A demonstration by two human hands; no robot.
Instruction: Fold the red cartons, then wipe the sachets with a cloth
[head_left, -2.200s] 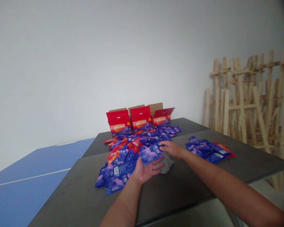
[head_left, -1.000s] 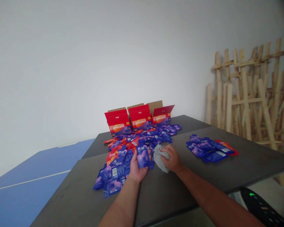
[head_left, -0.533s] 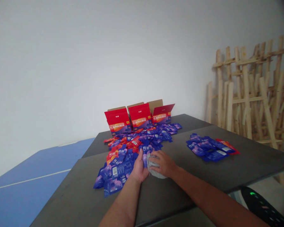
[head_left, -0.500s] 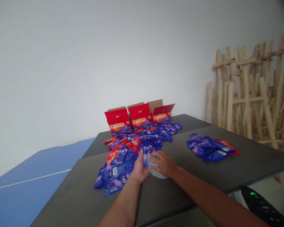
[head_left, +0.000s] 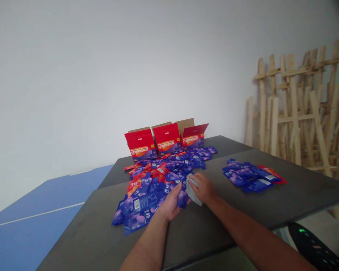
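My left hand [head_left: 171, 203] grips a blue-purple sachet [head_left: 182, 198] at the near edge of a heap of sachets. Right beside it, my right hand [head_left: 205, 188] is closed on a crumpled grey cloth [head_left: 194, 191], held against or close to the sachet's right side. Blue sachets [head_left: 147, 201] lie overlapped to the left of my hands, with a few red sachets [head_left: 161, 168] mixed in further back. A smaller pile of blue sachets [head_left: 247, 176] with some red lies to the right.
Three open red cartons [head_left: 166, 137] stand in a row behind the heap on the dark table [head_left: 203, 233]. A blue table [head_left: 59, 195] adjoins on the left. Wooden easel-like frames [head_left: 293, 109] lean at the right wall. A black device [head_left: 313, 244] with a green light sits at lower right.
The sachet in my left hand has tilted and moved slightly right. My right hand has shifted right and up with the cloth, which is now bunched more narrowly.
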